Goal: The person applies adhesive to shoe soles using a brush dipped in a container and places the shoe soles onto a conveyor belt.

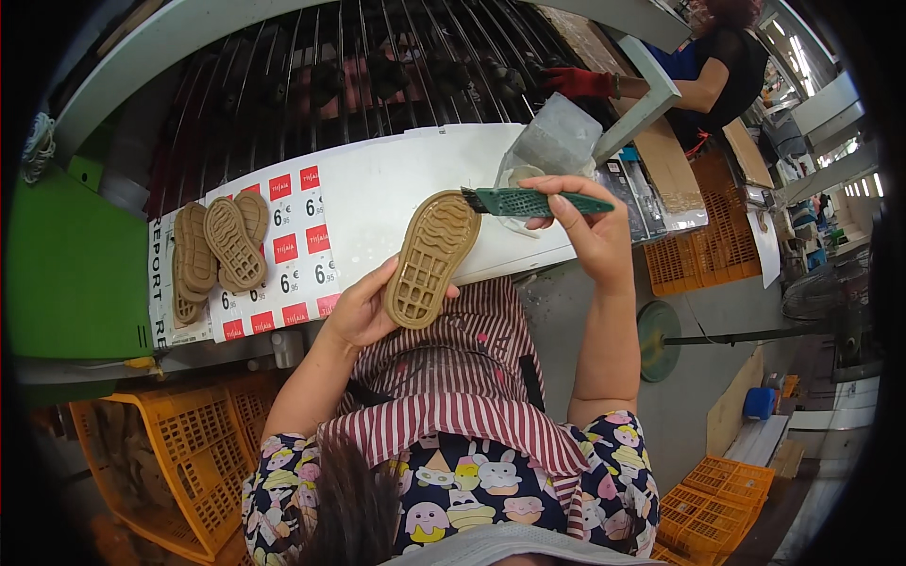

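My left hand (363, 307) grips a tan shoe sole (434, 255) by its lower end, its tread of wavy ridges and a square grid facing up. A wet-looking sheen lies over the tread. In my right hand (596, 226) is a brush with a green textured handle (524, 201); its dark bristles touch or nearly touch the sole's upper right rim. Behind the right hand stands a cloudy translucent container (557, 137), partly hidden by the hand. Several more tan soles (236, 241) lie in overlapping piles at the left of the table.
Printed sheets and white paper cover the worktable (377, 179). Beyond it runs a rack of metal rods (359, 66). A co-worker with a red glove (578, 82) is at the far right. Orange crates (193, 453) stand below left, another (703, 250) at right. A green panel (80, 269) is leftmost.
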`<move>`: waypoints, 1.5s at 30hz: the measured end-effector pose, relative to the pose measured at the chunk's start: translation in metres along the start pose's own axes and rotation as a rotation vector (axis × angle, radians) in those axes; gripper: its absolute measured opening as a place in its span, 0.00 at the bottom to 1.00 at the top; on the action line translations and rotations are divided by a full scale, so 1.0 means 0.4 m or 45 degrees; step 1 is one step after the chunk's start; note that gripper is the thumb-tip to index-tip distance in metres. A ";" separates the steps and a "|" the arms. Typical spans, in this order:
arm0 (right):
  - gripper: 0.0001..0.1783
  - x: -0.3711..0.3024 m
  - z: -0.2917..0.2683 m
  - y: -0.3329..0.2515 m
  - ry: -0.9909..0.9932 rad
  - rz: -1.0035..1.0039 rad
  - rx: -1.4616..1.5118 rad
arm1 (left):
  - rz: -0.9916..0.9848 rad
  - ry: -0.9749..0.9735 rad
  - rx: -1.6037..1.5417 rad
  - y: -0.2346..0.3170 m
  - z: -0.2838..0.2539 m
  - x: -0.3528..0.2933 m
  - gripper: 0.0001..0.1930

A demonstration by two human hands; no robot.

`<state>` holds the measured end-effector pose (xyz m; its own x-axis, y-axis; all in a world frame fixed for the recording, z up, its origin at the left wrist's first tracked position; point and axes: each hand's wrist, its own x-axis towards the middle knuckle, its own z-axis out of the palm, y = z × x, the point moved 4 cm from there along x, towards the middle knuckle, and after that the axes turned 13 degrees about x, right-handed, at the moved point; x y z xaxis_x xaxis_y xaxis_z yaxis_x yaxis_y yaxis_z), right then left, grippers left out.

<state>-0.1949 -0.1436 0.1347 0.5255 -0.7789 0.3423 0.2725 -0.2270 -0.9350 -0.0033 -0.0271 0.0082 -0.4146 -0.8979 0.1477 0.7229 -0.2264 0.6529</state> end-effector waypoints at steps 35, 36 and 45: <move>0.13 -0.141 -0.101 0.348 0.415 0.166 0.836 | 0.055 0.370 -0.035 0.105 -0.005 0.040 0.26; 0.13 -0.142 -0.104 0.360 0.419 0.170 0.854 | 0.055 0.391 -0.011 0.122 0.011 0.055 0.26; 0.13 -0.141 -0.117 0.376 0.308 0.246 0.737 | 0.060 0.051 0.265 0.341 0.218 0.320 0.27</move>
<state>-0.2213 -0.1611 -0.0295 0.4310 -0.8988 0.0795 0.6164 0.2289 -0.7534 -0.0060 -0.1398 0.1810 -0.3580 -0.9208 0.1547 0.6093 -0.1048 0.7860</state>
